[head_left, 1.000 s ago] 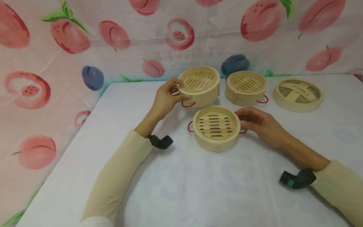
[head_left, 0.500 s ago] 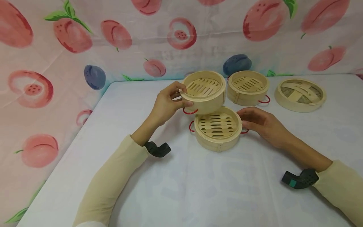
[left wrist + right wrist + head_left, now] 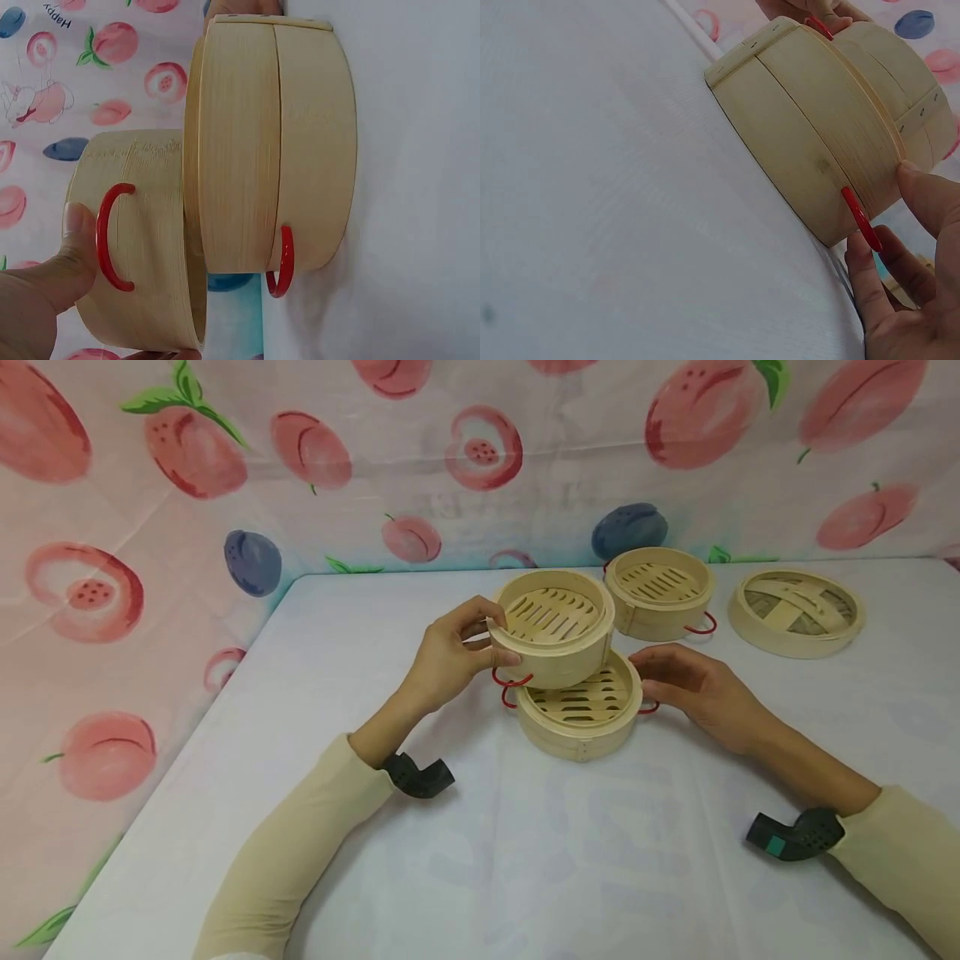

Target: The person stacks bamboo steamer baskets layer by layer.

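My left hand grips the left wall of a round bamboo steamer basket, thumb outside and fingers over the rim. This basket is held over the back of a lower bamboo steamer basket, overlapping it off-centre; in the left wrist view the upper basket sits close against the rim of the lower basket. My right hand holds the right side of the lower basket near its red handle. In the right wrist view the thumb lies at the rim.
A third steamer basket with red handles stands behind to the right. Farther right lies a woven bamboo lid. A white cloth covers the table, and a fruit-print cloth hangs behind and at the left.
My left hand has brought its steamer basket toward me and slightly right, from behind the lower basket to partly over it. The right hand and lower basket have stayed in place.
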{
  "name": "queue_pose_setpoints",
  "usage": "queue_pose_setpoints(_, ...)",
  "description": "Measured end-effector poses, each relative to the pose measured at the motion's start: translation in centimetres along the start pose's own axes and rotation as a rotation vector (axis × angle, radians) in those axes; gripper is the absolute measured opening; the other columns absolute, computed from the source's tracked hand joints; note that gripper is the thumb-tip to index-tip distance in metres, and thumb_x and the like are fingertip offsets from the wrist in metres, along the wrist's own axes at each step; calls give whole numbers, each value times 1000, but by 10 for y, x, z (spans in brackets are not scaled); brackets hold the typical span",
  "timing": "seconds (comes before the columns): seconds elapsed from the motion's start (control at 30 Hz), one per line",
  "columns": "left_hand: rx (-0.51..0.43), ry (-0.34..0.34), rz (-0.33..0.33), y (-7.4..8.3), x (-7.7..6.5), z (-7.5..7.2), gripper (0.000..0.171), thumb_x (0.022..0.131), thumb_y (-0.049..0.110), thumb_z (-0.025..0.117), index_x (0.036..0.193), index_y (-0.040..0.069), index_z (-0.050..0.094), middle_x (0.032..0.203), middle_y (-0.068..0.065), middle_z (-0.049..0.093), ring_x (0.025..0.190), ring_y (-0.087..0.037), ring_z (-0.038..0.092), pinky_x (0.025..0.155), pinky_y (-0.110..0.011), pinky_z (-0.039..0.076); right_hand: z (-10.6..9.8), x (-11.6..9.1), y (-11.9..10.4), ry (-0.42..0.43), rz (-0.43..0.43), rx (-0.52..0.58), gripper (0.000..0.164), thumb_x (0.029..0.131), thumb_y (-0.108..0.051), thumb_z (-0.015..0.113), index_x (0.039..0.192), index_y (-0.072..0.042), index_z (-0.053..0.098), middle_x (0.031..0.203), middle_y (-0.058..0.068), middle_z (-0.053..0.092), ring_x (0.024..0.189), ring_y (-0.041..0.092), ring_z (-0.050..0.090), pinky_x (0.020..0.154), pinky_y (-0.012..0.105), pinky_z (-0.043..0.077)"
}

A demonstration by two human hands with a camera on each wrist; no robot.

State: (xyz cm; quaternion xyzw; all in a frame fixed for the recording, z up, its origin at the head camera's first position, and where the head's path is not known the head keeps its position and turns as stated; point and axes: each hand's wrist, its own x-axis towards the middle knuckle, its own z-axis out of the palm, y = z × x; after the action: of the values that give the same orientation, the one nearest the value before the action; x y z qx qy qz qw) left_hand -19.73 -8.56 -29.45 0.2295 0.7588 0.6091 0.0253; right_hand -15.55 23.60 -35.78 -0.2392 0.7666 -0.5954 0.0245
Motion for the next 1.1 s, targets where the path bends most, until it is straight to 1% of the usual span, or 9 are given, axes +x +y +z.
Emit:
queue_pose_setpoints(0.13, -5, -14, 2, 0, -4, 2, 35, 75, 0, 80, 101, 5, 58, 115, -11, 57, 105, -19, 62, 85, -29, 53, 0, 0, -1, 0, 3, -7, 35, 94, 2, 57, 129, 3, 51, 122, 9, 57, 108, 16, 57, 86, 20, 48)
queue_pose_setpoints(0.3, -10, -37, 31, 0, -6, 5, 35, 74, -2, 80, 102, 2, 59, 113, -12, 58, 104, -20, 62, 86, -30, 52, 0, 1, 0, -4, -2, 2, 35, 94, 2, 56, 128, 3, 51, 122, 9, 57, 108, 16, 57, 86, 20, 48)
queue_pose_setpoints(0.4, -2, -45, 46, 1, -8, 6, 35, 74, -2, 80, 102, 3, 59, 113, -11, 57, 104, -20, 62, 88, -30, 51, 0, 1, 0, -6, -1, 6, 35, 94, 2, 57, 129, 4, 51, 122, 9, 57, 109, 16, 57, 86, 20, 48)
queue_pose_setpoints(0.5, -3, -55, 43, 1, -9, 6, 35, 74, -1, 80, 102, 4, 59, 112, -11, 57, 105, -20, 63, 88, -30, 51, 0, 2, 0, -6, 4, 5, 36, 94, 2, 57, 129, 3, 51, 123, 8, 57, 110, 16, 56, 87, 20, 48)
queue_pose_setpoints(0.7, -22, -85, 16, 2, -12, 5, 35, 75, -1, 80, 103, 4, 58, 109, -12, 60, 105, -20, 63, 84, -33, 53, 1, 1, -1, 2, 28, -13, 37, 94, 0, 58, 130, 2, 51, 123, 5, 58, 111, 15, 56, 87, 20, 48)
queue_pose_setpoints(0.87, -33, -107, 20, 1, -13, 6, 35, 75, 0, 80, 102, 5, 59, 107, -11, 59, 105, -19, 63, 88, -34, 52, 1, -1, -1, 23, 56, -56, 36, 95, -4, 59, 130, -2, 53, 122, 3, 58, 110, 14, 57, 85, 20, 49)
queue_pose_setpoints(1.1, -29, -118, 26, 2, -15, 10, 35, 74, 1, 81, 100, 7, 59, 105, -10, 60, 104, -20, 63, 90, -31, 50, -1, -1, -1, 15, 87, -82, 37, 95, -10, 61, 131, -7, 52, 123, 6, 58, 105, 18, 60, 79, 23, 52)
